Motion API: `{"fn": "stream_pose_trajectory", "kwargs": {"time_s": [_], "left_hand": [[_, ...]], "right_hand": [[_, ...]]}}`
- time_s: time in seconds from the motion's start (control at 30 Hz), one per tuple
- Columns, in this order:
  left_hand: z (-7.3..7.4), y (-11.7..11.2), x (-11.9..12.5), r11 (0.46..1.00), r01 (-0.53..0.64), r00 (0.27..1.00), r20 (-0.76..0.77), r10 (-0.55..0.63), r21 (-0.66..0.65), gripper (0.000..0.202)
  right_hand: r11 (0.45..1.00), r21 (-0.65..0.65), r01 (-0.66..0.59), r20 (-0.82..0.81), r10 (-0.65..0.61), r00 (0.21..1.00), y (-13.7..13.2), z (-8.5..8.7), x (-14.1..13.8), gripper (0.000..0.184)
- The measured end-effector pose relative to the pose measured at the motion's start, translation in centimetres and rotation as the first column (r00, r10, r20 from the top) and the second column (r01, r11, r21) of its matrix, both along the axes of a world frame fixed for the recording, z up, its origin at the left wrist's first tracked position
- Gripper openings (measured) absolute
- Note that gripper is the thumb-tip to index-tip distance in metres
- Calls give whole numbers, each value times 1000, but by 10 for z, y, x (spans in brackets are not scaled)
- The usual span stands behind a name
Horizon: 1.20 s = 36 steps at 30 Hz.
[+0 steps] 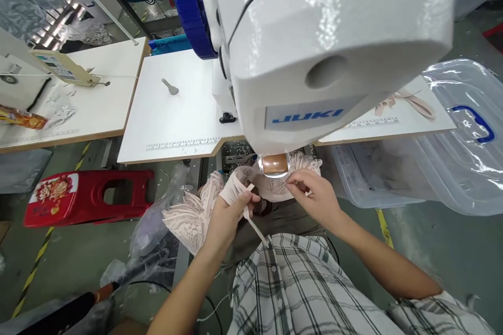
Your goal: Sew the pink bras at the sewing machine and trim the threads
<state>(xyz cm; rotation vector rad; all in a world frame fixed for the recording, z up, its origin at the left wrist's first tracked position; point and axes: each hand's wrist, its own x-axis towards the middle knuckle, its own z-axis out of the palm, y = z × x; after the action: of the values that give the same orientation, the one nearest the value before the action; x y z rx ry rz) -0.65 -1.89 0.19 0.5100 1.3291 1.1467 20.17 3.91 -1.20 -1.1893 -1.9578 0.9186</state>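
A beige lace garment hangs in folds below the head of a white sewing machine. My left hand is closed on a smooth band of it, thumb on top, and a narrow pale strip trails from the grip toward my shirt. My right hand is at the other side, thumb and forefinger pinched at the fabric's edge; what lies between those fingertips is too small to make out. Between the hands, a shiny metal piece with a brown face sits under the machine head. The needle is hidden.
The white tabletop carries a printed ruler and a small grey tool. Beige strips lie at right beside clear plastic bins. A red stool and plastic bags are on the left.
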Motion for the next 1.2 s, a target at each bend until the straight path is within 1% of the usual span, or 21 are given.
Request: {"fn": "stream_pose_trajectory", "kwargs": {"time_s": [0.07,0.1,0.17,0.23,0.33,0.4,0.43,0.5,0.57,0.63,0.73,0.8,0.87,0.93,1.07,1.13,1.2], "left_hand": [[-1,0,8,998,-56,997,60,56,-11,38],[-1,0,13,996,-85,992,89,86,-18,36],[-1,0,24,990,-134,982,130,137,-33,35],[0,-2,31,987,-157,975,153,162,-39,35],[-1,-6,37,990,-142,979,145,142,-9,36],[-2,-9,37,994,-107,990,94,104,29,36],[-2,-10,37,996,-82,996,41,80,47,36],[0,-12,36,996,-34,992,-115,42,77,33],[3,-14,36,993,-7,960,-276,39,116,30],[6,-14,35,986,20,929,-368,42,165,26],[7,-14,35,978,74,918,-397,10,195,20],[6,-14,34,980,97,925,-380,-23,175,19],[4,-12,33,985,104,932,-360,-47,140,20],[1,-9,32,987,125,933,-349,-84,99,22],[-4,-4,32,979,199,934,-310,-176,43,28],[-7,-4,33,981,193,940,-292,-175,35,35],[-9,-6,32,985,167,936,-319,-146,40,37]], "right_hand": [[993,96,-70,-7,71,997,-7,1,-7,17],[988,132,-85,-8,87,996,-11,2,-11,17],[980,181,-77,-12,81,997,-17,2,-22,17],[979,199,-53,-18,57,998,-20,0,-31,18],[981,195,-25,-15,28,999,-20,-3,-36,22],[982,186,-24,-12,27,1000,-18,-4,-34,22],[983,180,-31,-7,33,999,-17,-5,-33,22],[985,158,-72,12,71,997,-15,-4,-28,20],[981,140,-134,16,133,991,-11,-3,-23,18],[973,131,-190,-10,193,981,-7,-1,-19,14],[958,80,-275,-41,279,959,0,4,-16,11],[934,15,-358,-57,358,932,3,5,-14,13],[909,-38,-415,-80,412,908,6,3,-14,15],[911,-82,-404,-93,396,913,5,-1,-14,15],[954,-142,-263,-119,248,962,-2,-15,-18,11],[965,-152,-213,-129,194,972,-5,-18,-18,10],[962,-193,-194,-128,171,977,-4,-16,-15,8]]}}
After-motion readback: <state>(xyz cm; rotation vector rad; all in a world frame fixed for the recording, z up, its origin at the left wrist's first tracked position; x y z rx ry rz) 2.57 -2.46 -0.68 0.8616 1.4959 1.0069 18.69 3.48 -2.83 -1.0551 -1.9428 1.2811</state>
